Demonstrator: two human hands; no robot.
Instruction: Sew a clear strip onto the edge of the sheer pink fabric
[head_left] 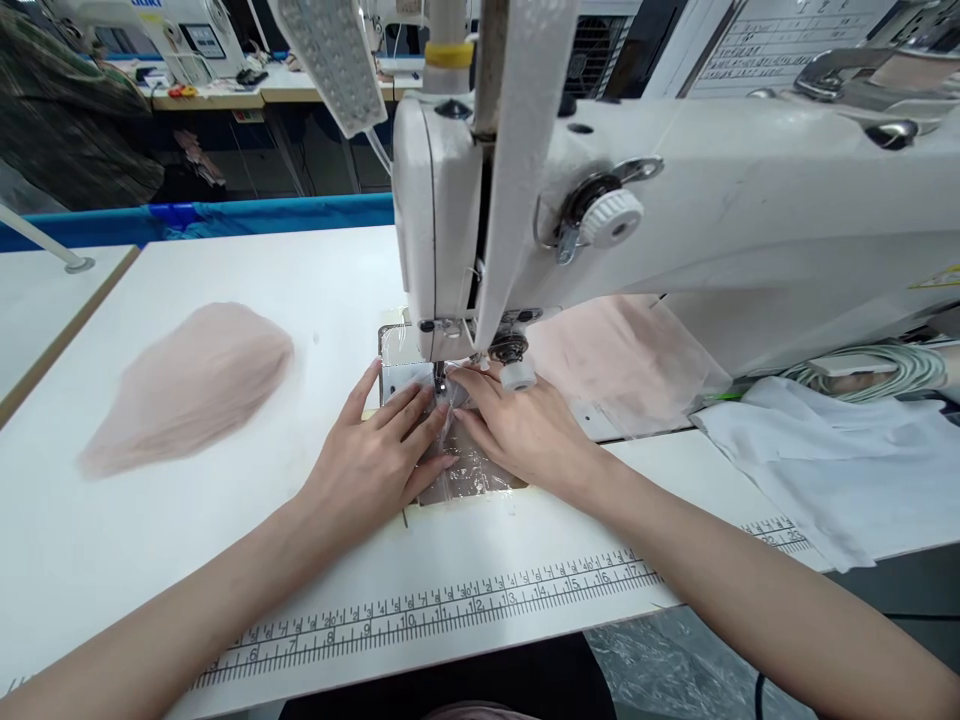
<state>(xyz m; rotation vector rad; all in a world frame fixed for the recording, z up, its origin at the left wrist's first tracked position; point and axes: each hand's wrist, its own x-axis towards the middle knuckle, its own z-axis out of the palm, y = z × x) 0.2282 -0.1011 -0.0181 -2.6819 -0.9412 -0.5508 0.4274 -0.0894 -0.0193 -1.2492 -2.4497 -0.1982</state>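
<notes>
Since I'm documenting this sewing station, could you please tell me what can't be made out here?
In the head view:
Right hand: partly hidden by the white knob.
Sheer pink fabric at right: far edge, behind the sewing machine.
Ruler scale: partly covered by both forearms.
Ruled chart: writing blurred; cut by top edge.
Plaid garment: cut by left edge.

Machine (675,200) blocks above; tabletop (150,520) passable leftward

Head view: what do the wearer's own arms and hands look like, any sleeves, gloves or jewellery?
The left forearm and right forearm are bare, with no sleeve showing. The left hand and right hand are ungloved. I see no watch, bracelet or ring; some right fingertips are hidden.
</notes>
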